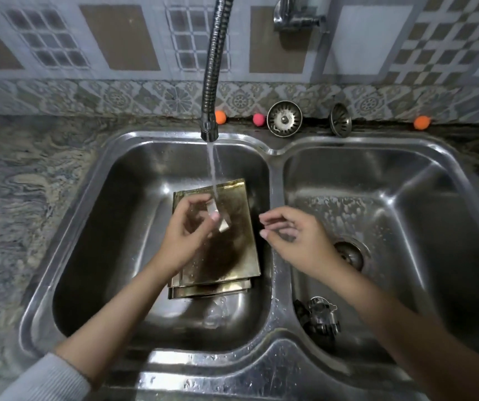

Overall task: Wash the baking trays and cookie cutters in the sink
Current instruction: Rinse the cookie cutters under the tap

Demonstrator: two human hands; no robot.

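A stack of gold baking trays [226, 250] lies flat in the left basin of a steel double sink [273, 340], under water running from a flexible faucet [212, 82]. Above the trays, the left hand [186, 235] pinches a small blurred metal cookie cutter [218, 217] in the stream. The right hand [296, 238] hovers over the divider, fingers loosely curled, holding nothing. More cookie cutters [319, 314] sit in the right basin; two strainer plugs [284, 118] rest on the back ledge.
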